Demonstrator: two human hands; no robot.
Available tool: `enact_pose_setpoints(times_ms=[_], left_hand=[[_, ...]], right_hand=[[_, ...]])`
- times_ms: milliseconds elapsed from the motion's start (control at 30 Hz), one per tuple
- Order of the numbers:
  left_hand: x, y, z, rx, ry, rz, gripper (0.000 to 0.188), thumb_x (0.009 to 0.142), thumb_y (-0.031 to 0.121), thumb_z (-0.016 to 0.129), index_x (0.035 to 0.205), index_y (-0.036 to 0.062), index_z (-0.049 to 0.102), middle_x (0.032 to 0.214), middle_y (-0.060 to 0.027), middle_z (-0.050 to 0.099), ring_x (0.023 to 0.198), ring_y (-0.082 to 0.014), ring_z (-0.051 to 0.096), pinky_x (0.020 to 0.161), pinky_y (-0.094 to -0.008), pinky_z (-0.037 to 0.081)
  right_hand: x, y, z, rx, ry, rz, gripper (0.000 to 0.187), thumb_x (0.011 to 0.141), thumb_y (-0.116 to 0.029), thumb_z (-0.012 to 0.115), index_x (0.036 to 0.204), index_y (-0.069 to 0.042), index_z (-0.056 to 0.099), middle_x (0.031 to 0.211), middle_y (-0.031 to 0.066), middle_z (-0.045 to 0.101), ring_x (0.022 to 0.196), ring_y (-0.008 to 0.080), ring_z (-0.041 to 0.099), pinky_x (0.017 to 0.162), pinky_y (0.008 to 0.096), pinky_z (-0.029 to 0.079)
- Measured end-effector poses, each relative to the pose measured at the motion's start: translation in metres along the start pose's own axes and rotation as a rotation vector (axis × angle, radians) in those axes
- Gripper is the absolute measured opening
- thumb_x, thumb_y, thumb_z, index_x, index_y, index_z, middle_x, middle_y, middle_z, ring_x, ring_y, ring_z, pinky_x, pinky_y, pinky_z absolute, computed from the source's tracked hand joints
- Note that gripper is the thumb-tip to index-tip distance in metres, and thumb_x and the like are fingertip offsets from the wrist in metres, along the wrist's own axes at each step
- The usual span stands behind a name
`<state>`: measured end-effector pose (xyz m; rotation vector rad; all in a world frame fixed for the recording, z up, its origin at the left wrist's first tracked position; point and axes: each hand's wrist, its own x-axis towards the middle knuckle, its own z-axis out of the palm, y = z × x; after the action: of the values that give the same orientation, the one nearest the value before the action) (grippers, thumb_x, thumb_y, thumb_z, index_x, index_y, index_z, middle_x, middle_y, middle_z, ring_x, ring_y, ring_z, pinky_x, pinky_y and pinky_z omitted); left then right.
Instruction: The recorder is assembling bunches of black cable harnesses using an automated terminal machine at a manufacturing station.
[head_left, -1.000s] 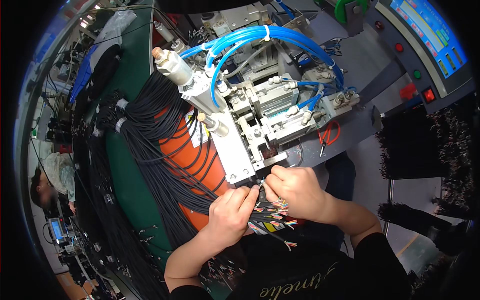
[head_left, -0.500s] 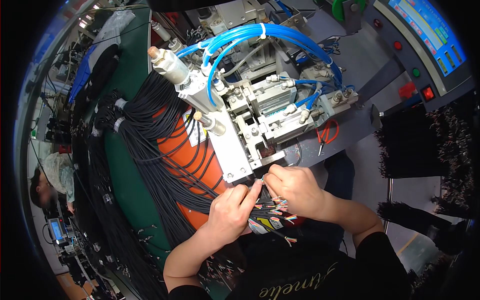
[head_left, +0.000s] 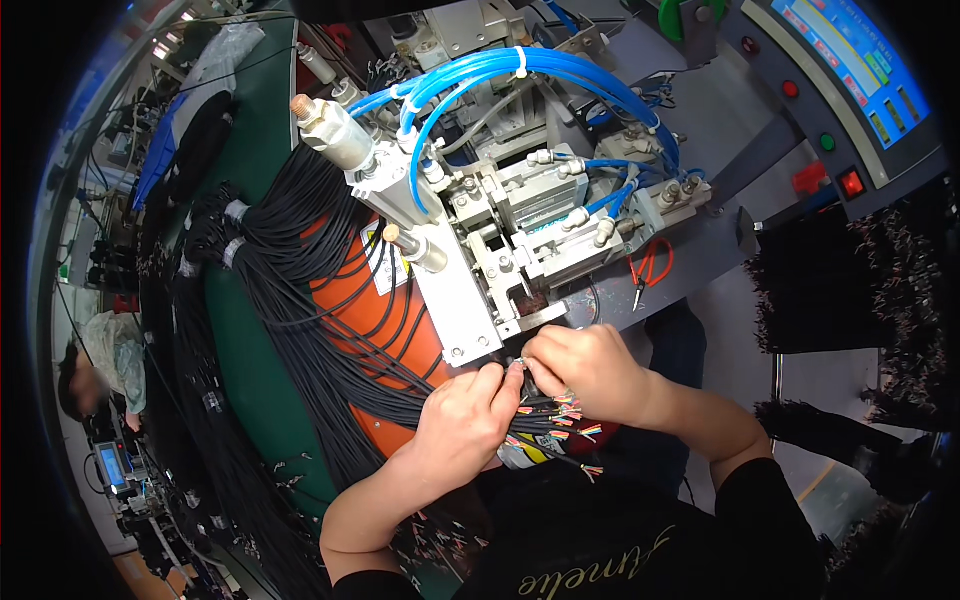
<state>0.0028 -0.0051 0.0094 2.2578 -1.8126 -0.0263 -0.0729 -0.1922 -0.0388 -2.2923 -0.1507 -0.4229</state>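
Note:
In front of the machine's near end, my two hands meet fingertip to fingertip. My left hand (head_left: 462, 412) is closed in a pinch on the end of a black cable, most of which its fingers cover. My right hand (head_left: 588, 374) pinches the thin wires (head_left: 519, 362) at that cable's tip; little of them shows. Beneath my hands fans out a bunch of black cable ends (head_left: 563, 455) with stripped, multicoloured wires. Close above stands a metal pneumatic fixture (head_left: 535, 312) with a slot at its near end.
Bundled black cables (head_left: 310, 340) run over an orange plate (head_left: 375, 420) and a green mat (head_left: 240, 370) at left. Blue air hoses (head_left: 560, 62) arch above the fixture. Red-handled snips (head_left: 652, 265) lie at right, below a control screen (head_left: 860, 75). Another person (head_left: 105, 365) is far left.
My hands stay together at nearly the same spot. The right fingers have shifted slightly, and less colour shows at the cable tip. The loose cable ends below have moved a little right.

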Motion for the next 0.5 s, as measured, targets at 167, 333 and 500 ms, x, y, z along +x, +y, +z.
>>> enact_pose_setpoints(times_ms=[167,333,500], left_hand=[[0.007,0.001,-0.003,-0.028,-0.029,-0.03,0.041,0.076,0.01,0.063,0.115,-0.0013,0.063,0.087,-0.0087,0.054,0.072,-0.0231,0.059,0.062,-0.034,0.051],[-0.027,-0.009,0.001,-0.22,0.159,-0.164,0.048,0.064,0.016,0.073,0.11,0.0042,0.066,0.092,-0.0106,0.06,0.08,-0.0312,0.061,0.072,-0.0409,0.05],[-0.04,-0.01,0.014,-0.094,0.275,-0.116,0.045,0.058,0.01,0.073,0.102,0.0019,0.065,0.087,-0.0119,0.058,0.077,-0.0318,0.057,0.07,-0.0411,0.045]], right_hand=[[0.001,0.006,-0.006,0.043,-0.046,0.087,0.007,0.076,-0.009,0.067,0.079,-0.004,0.065,0.071,0.0138,0.064,0.064,0.0322,0.065,0.056,0.0397,0.052],[-0.005,0.011,0.014,0.244,-0.046,0.171,0.01,0.077,-0.012,0.067,0.081,-0.003,0.065,0.067,0.0129,0.064,0.062,0.0316,0.064,0.057,0.0387,0.051],[-0.009,0.011,0.0,0.224,-0.161,0.218,0.014,0.081,-0.015,0.068,0.089,-0.004,0.066,0.071,0.0125,0.065,0.065,0.0303,0.065,0.06,0.038,0.051]])
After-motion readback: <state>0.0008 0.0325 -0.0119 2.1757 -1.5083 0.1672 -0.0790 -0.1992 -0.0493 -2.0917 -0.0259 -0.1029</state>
